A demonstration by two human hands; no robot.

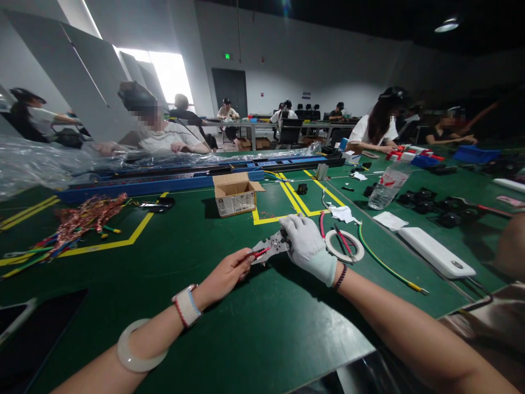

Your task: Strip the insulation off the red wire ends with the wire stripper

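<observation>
My right hand, in a white glove, is closed round the handles of a wire stripper with flat, silvery, notched jaws. Bare and closed, my left hand pinches a thin red wire that lies against those jaws. How far the wire sits between the jaws cannot be made out. Just right of the glove, a white roll of tape lies flat, with a red-and-dark tool or wire piece across it. A yellow-green wire with a metal end curves beside the roll.
An open cardboard box stands ahead on the green table. Stripped copper wires are heaped at left. A plastic bottle, a white power bank and black parts lie right. Across the table sits a person.
</observation>
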